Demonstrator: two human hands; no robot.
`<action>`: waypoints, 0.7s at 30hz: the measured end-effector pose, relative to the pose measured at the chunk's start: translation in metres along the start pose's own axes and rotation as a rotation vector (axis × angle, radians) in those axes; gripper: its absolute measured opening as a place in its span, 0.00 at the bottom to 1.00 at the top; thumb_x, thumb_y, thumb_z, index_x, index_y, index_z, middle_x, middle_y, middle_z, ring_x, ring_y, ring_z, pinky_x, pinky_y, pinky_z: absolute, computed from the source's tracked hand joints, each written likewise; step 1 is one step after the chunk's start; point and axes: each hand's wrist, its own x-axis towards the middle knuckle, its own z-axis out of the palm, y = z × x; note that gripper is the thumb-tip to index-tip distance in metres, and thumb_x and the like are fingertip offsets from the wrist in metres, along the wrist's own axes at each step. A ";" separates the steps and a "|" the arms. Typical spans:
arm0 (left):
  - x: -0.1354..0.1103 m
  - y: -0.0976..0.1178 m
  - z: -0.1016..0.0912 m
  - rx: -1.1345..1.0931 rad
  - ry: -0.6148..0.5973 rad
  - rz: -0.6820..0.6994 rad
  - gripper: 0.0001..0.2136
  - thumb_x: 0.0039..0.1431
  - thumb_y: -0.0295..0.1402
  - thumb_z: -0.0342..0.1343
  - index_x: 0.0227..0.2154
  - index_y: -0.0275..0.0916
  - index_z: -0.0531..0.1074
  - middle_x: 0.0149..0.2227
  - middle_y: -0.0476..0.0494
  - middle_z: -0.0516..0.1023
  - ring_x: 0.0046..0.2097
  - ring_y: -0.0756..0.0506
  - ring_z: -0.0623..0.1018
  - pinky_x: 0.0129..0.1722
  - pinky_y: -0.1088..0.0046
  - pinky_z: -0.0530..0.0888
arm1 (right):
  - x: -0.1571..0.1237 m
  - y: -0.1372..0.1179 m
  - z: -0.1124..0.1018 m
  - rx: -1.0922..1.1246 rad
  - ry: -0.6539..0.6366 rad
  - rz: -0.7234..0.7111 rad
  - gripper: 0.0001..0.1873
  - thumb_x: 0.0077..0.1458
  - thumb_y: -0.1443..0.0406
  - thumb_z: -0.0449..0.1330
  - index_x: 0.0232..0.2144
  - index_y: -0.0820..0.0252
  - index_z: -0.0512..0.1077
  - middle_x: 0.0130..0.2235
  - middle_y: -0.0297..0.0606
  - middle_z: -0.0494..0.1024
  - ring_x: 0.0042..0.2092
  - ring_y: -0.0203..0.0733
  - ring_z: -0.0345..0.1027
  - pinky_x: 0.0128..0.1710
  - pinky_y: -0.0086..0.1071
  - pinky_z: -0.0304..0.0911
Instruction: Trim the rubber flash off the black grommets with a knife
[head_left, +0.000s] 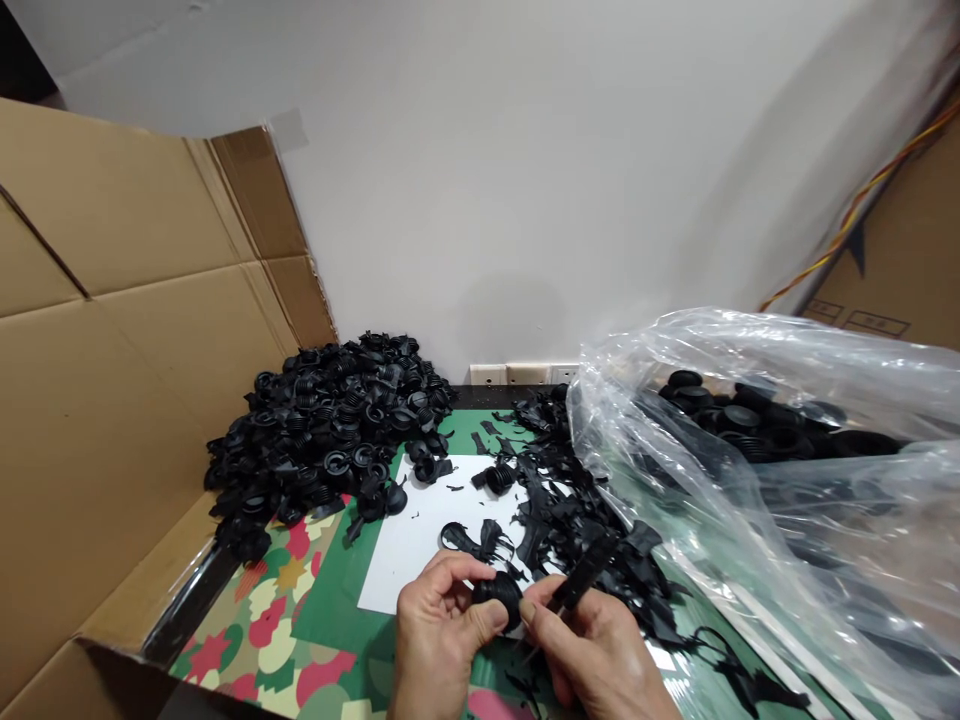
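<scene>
Near the front of the table, my left hand (pixel 450 625) pinches a round, ribbed black rubber boot (pixel 498 597) between thumb and fingers. My right hand (pixel 589 645) is close against the boot's right side. Its fingers are closed round a slim black-handled tool (pixel 583 572), which slants up and to the right; its working end is mostly hidden, so I cannot tell its exact kind. Just beyond my hands, torn black rubber scraps (pixel 491 537) and another ribbed boot (pixel 498 479) lie on a white sheet (pixel 420 535).
A large heap of ribbed boots (pixel 322 420) rises at the left beside a cardboard box (pixel 127 330). Trimmed scraps (pixel 555 500) spread to the right of the sheet. A clear plastic bag (pixel 750 510) holding several black rubber parts (pixel 739 418) stands at the right. Behind is a wall.
</scene>
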 end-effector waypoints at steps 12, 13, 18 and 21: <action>0.000 0.015 0.001 0.138 0.003 0.004 0.06 0.35 0.23 0.61 0.21 0.36 0.78 0.24 0.51 0.69 0.22 0.53 0.61 0.21 0.77 0.59 | -0.010 0.002 -0.018 0.218 0.212 -0.172 0.17 0.40 0.53 0.68 0.27 0.59 0.76 0.18 0.30 0.70 0.19 0.32 0.58 0.20 0.26 0.55; -0.001 0.015 0.003 0.134 -0.006 0.005 0.06 0.35 0.23 0.62 0.21 0.36 0.78 0.24 0.51 0.68 0.22 0.53 0.61 0.21 0.77 0.59 | -0.009 0.003 -0.018 0.255 0.214 -0.205 0.16 0.39 0.53 0.68 0.26 0.59 0.77 0.22 0.32 0.73 0.19 0.31 0.58 0.20 0.26 0.56; -0.007 0.012 0.012 0.076 -0.011 0.061 0.06 0.36 0.23 0.63 0.21 0.38 0.79 0.24 0.50 0.69 0.23 0.52 0.62 0.22 0.77 0.59 | -0.006 0.008 -0.009 0.315 0.172 -0.289 0.15 0.38 0.53 0.69 0.23 0.58 0.77 0.27 0.34 0.74 0.17 0.29 0.57 0.21 0.27 0.59; -0.009 0.011 0.014 0.063 -0.025 0.065 0.07 0.36 0.22 0.63 0.21 0.39 0.79 0.24 0.50 0.69 0.24 0.52 0.63 0.23 0.77 0.60 | -0.005 0.010 -0.007 0.310 0.149 -0.298 0.14 0.39 0.54 0.69 0.23 0.58 0.77 0.27 0.34 0.75 0.17 0.30 0.56 0.20 0.28 0.60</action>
